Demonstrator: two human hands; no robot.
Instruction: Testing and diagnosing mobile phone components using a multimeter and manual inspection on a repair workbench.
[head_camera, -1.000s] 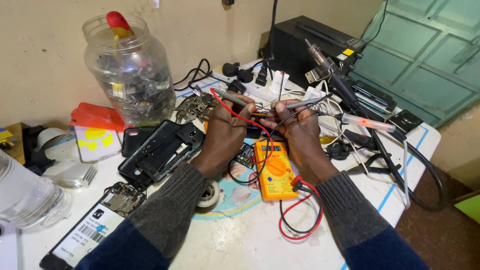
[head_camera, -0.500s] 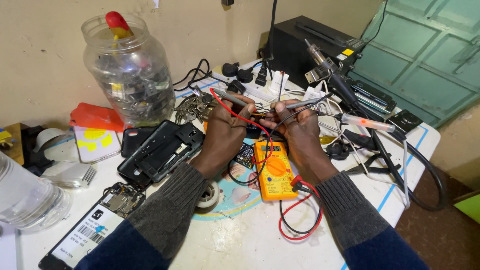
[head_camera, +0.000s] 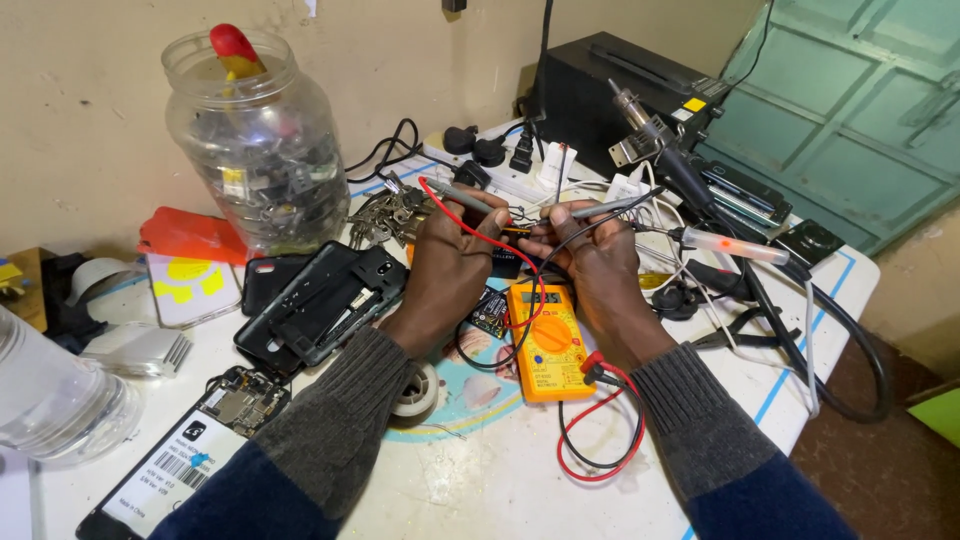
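lower left of the frame: an opened phone (head_camera: 175, 450) lies back-up on the white counter (head_camera: 480, 490), its board exposed, beside a clear plastic bottle (head_camera: 50, 395). lower centre: a loop of red lead (head_camera: 600, 440) runs into the orange multimeter (head_camera: 545, 340), which lies flat at frame centre between the two wrists, dial up. a roll of tape (head_camera: 415, 390) sits just left of it, partly under the left sleeve.

centre: left hand (head_camera: 450, 265), grip closed on a grey probe (head_camera: 460, 195) with red wire. right hand (head_camera: 595, 260), grip closed on a second grey probe (head_camera: 610, 208) with black wire. both probe tips meet over a small dark part (head_camera: 515, 232) pinched between the fingertips; what the part is, cannot tell. a small circuit board (head_camera: 490, 312) lies under the hands.

left of centre: a black phone frame (head_camera: 320, 305) rests on the counter, well apart from the hands.

upper left: a clear jar (head_camera: 255, 140) of small parts. upper centre: a black box unit (head_camera: 620, 95) with a hot-air handle (head_camera: 660, 150) against the wall.
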